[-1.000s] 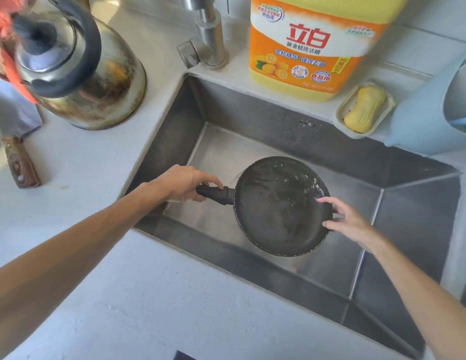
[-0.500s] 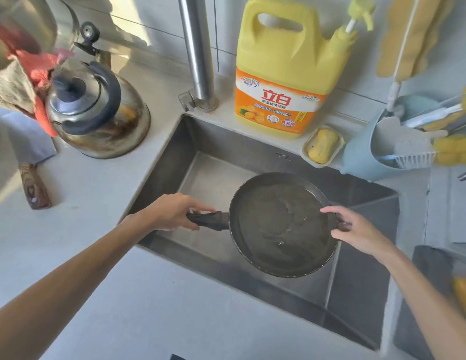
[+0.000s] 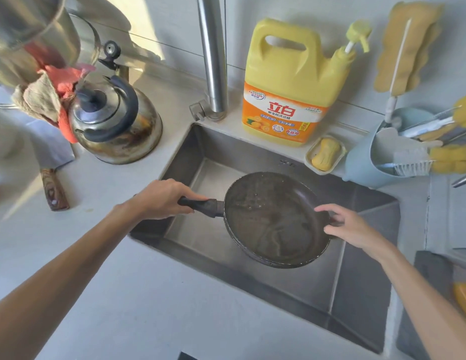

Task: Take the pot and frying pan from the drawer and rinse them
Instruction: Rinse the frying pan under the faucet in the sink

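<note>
Black frying pan point(image 3: 274, 219), wet, held level over the steel sink point(image 3: 317, 281), likely to keep rinse water inside. Left hand point(image 3: 164, 198) grips its handle; right hand point(image 3: 349, 227) pinches the far rim, steadying.

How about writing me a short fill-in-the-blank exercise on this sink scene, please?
1. The left hand grips the frying pan by its ____.
2. The right hand holds the pan at its ____.
3. The kettle stands on the countertop to the ____ of the steel sink.
Missing words: handle; rim; left.
</note>
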A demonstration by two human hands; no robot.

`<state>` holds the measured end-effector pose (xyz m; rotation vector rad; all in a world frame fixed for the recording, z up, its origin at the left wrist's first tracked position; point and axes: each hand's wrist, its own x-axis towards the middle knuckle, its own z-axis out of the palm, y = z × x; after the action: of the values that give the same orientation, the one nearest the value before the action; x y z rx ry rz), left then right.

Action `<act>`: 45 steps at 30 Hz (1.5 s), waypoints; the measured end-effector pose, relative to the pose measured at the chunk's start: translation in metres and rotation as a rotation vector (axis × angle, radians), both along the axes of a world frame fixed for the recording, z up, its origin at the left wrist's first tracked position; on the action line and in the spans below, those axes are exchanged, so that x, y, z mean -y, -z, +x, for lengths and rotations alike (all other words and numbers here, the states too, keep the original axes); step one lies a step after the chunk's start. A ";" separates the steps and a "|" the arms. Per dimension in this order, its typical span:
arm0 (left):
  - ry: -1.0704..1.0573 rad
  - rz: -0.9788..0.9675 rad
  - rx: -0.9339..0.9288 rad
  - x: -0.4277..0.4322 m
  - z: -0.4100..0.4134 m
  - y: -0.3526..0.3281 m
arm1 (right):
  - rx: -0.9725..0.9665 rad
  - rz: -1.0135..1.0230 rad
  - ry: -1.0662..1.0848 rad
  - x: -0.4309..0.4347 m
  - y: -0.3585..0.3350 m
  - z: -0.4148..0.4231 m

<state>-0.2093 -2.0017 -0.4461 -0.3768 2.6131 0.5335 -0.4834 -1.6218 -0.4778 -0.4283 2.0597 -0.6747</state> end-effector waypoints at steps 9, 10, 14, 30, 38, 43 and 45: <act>-0.029 -0.084 -0.157 0.015 0.011 -0.029 | -0.032 -0.129 0.075 0.011 0.020 0.040; -0.052 -0.072 -0.199 0.014 0.014 -0.029 | -0.051 -0.152 0.089 0.012 0.020 0.042; -0.106 -0.035 -0.299 0.012 0.022 -0.021 | -0.142 -0.211 0.123 0.016 0.016 0.040; -0.106 0.030 -0.354 0.003 0.038 0.031 | -0.330 -0.294 -0.050 0.017 -0.014 0.016; -0.077 -0.169 -0.606 0.010 0.030 0.013 | -0.546 -0.532 -0.017 0.030 -0.010 0.007; 0.048 -0.226 -0.733 0.009 0.029 0.010 | -0.668 -0.565 -0.032 0.018 0.000 0.011; 0.081 -0.216 -0.768 0.007 0.030 0.010 | -0.697 -0.583 -0.022 0.013 0.003 0.013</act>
<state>-0.1790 -2.0089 -0.4557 -0.1384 3.4262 0.4222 -0.4706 -1.6345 -0.4812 -1.1466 2.4593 -1.2470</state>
